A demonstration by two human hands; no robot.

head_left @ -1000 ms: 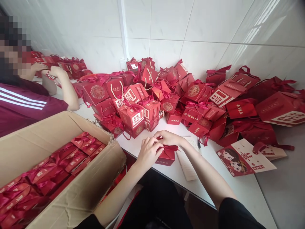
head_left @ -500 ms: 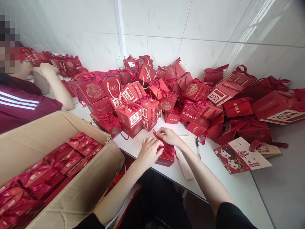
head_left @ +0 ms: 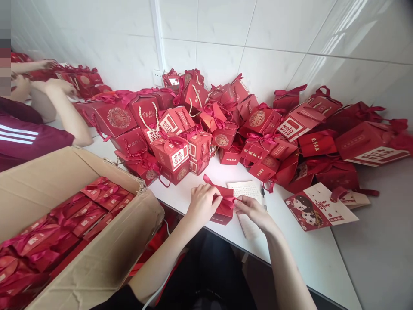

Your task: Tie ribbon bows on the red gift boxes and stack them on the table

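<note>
Ribbon (head_left: 227,199) already crosses the top of the red box (head_left: 222,218), though its tying or shaping looks unfinished, the left hand (head_left: 203,201) pinching it near the middle and the right hand (head_left: 253,211) gripping its right side, the box resting on the white surface (head_left: 301,252) between and just beneath both.

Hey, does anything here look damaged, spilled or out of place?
Yes, the carton looks worn: its corner beside the table is crumpled and ragged. On the table, several heaped red boxes lean askew. The box being handled shows no obvious damage, and I see no spill.
</note>
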